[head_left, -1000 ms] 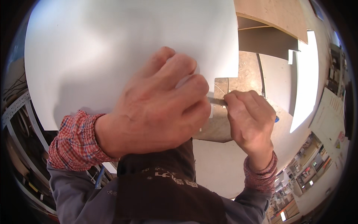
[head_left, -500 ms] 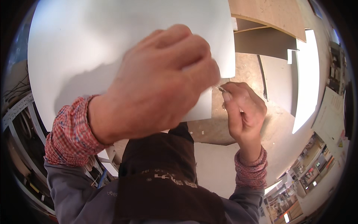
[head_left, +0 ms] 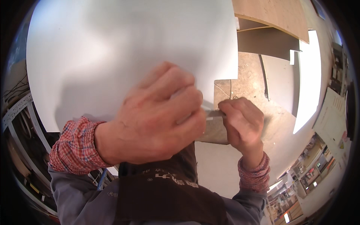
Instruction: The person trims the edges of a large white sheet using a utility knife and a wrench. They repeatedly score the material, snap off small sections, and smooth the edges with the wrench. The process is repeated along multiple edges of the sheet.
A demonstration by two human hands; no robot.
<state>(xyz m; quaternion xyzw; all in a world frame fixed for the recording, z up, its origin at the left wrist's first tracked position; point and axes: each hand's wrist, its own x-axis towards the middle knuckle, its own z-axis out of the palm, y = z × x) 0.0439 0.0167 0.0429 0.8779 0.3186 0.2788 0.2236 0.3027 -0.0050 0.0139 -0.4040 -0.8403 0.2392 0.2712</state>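
My right hand [head_left: 244, 122] is closed in a pinch on a thin grey strip [head_left: 214, 113], whose exact kind I cannot make out. The strip stretches leftward and goes out of sight at my left hand [head_left: 161, 114]. That hand is closed, its fingers curled, larger in view and slightly blurred; what it holds, if anything, is hidden. Beneath and beyond it lies a large white panel [head_left: 123, 33] with a squared notch at its right near corner. My right hand is just to the right of that notch, over the floor.
Wooden boards [head_left: 273, 17] stand at the far right, with a bright white panel [head_left: 309, 82] beside them. A metal rack [head_left: 22, 112] is at the left. Thin cords and scraps lie on the brown floor [head_left: 249, 71] beyond my right hand.
Both hands have come nearer to my body, the left one also moving left. The gap between them has widened, and more of the grey strip shows there.
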